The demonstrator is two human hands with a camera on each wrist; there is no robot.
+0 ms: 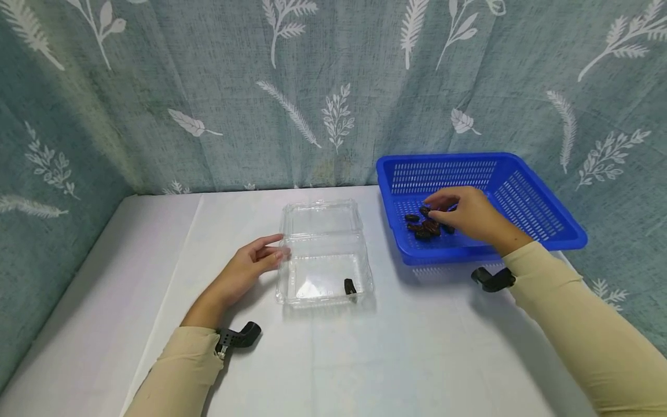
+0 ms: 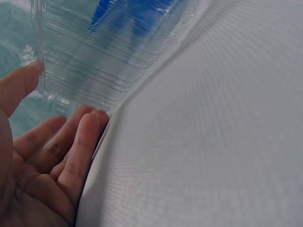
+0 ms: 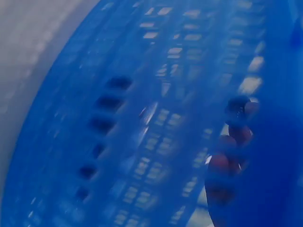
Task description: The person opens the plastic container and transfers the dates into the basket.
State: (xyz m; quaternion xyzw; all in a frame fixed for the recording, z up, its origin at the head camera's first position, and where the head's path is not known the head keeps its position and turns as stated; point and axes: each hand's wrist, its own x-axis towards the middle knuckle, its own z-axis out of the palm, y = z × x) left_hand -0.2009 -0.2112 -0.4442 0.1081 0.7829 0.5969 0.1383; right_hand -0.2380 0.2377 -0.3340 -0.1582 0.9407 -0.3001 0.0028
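Note:
A clear plastic clamshell box lies with its lid folded back on the white table. One dark date is in its near right corner. My left hand touches the box's left side, the thumb at the rim and the other fingers loosely bent against the wall. Inside the blue basket, my right hand pinches a date between thumb and fingertips. Several more dates lie below it. In the right wrist view the basket wall partly hides the fingers, and the picture is blurred.
The basket stands at the back right of the white-covered table, to the right of the box. A grey-green curtain with white leaf prints hangs behind the table and at both sides. Each wrist wears a black camera.

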